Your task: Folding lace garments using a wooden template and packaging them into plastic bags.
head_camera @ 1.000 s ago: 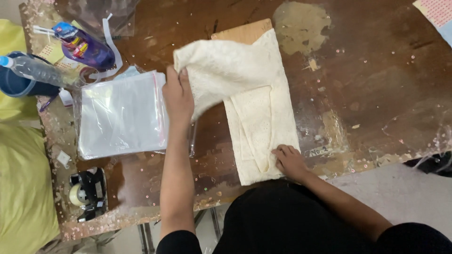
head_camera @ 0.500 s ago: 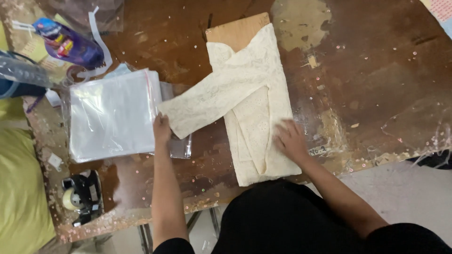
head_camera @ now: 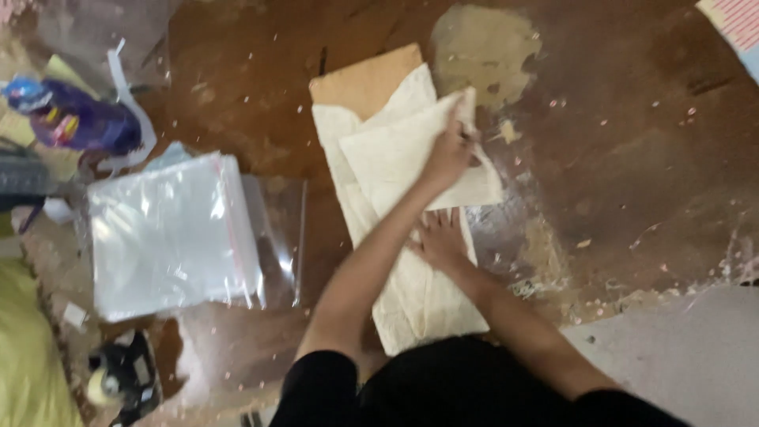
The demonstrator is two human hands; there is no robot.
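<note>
Head view — left hand (head_camera: 451,150) folds cream cloth (head_camera: 411,158); right hand (head_camera: 437,241) flat.

You look down on a worn brown wooden table (head_camera: 632,182) with peeled, pale patches. At the lower right you see a grey floor (head_camera: 696,356), evenly lit.

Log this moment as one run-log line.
left hand: grips folded flap of cream cloth | right hand: flat on cloth | cardboard sheet: under cloth | clear bags: stacked at left
</note>
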